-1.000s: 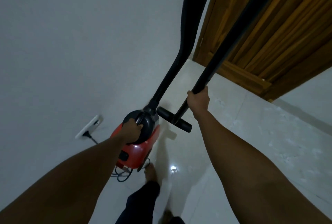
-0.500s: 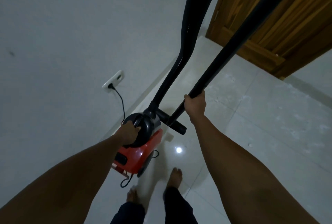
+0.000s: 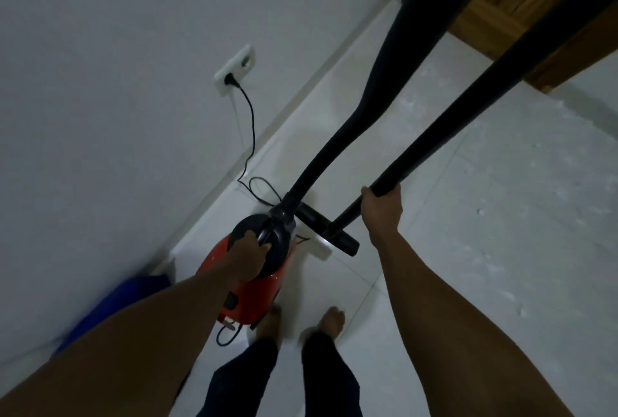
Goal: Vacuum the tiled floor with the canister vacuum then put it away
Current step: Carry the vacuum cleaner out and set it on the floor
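A red canister vacuum (image 3: 254, 296) with a black top hangs above the white tiled floor (image 3: 468, 266), close to the wall. My left hand (image 3: 247, 254) grips its black carry handle. A thick black hose (image 3: 374, 95) rises from its front toward the upper right. My right hand (image 3: 381, 209) grips the black wand (image 3: 475, 108), which ends below in a black floor nozzle (image 3: 329, 226). The power cord (image 3: 249, 129) runs from the vacuum to a wall socket (image 3: 234, 70), where it is plugged in.
A white wall (image 3: 117, 82) fills the left side. A wooden door and frame (image 3: 521, 5) stand at the upper right. Something blue (image 3: 113, 303) lies by the wall at lower left. My bare feet (image 3: 331, 319) stand on the tiles just under the vacuum.
The view has shifted along the wall, so the socket and cord now sit higher and further right. A blue thing has come into view at lower left. Both hands keep their grips.
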Available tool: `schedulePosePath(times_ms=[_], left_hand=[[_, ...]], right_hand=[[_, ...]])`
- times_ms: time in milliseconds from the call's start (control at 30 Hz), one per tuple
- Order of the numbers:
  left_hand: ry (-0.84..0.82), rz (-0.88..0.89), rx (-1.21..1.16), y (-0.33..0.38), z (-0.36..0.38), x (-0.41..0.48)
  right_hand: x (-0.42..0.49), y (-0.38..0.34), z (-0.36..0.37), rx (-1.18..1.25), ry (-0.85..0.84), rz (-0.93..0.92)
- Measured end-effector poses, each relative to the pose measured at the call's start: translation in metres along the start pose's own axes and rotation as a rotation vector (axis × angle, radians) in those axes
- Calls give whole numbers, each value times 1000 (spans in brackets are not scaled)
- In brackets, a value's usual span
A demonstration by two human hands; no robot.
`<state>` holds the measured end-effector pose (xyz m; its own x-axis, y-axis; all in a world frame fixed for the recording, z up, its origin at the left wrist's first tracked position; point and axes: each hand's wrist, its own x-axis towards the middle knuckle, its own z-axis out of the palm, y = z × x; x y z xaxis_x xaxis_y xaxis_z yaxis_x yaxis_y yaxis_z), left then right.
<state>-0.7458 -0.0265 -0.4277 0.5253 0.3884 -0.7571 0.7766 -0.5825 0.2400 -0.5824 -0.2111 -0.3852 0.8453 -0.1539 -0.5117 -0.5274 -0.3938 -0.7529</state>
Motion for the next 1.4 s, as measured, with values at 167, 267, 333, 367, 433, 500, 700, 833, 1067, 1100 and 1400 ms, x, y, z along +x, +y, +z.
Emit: schedulePosePath(times_ms=[167,267,333,367,433,500,700,833,1067,1100,1400], left_hand=[[-157,95,42,-16,69,30],[-172,118,-50,-8,110,52],[-181,131,-66,-2,142,72],[-192,144,-64,3,161,84],[-203,147,-65,11,187,102],[-211,192,-27,17,217,123],[-122,133,-12,45,272,165],[-115,131,-33,52,301,186],[-97,80,-129,48,319,216],[-97,74,-144,46,319,219],[-22,92,-185,4,302,252]], right_hand=[[24,55,-6,10,43,19],[53,85,-13,-13,71,5],[74,108,-19,-24,87,-10],[88,124,-22,-35,89,-13],[105,140,-27,-45,97,-23],[127,161,-31,-60,109,-29],[170,209,-34,-71,98,-60],[186,231,-30,-56,77,-78],[207,254,-26,-45,73,-99],[208,255,-24,-41,70,-103],[211,249,6,-71,25,-190]])
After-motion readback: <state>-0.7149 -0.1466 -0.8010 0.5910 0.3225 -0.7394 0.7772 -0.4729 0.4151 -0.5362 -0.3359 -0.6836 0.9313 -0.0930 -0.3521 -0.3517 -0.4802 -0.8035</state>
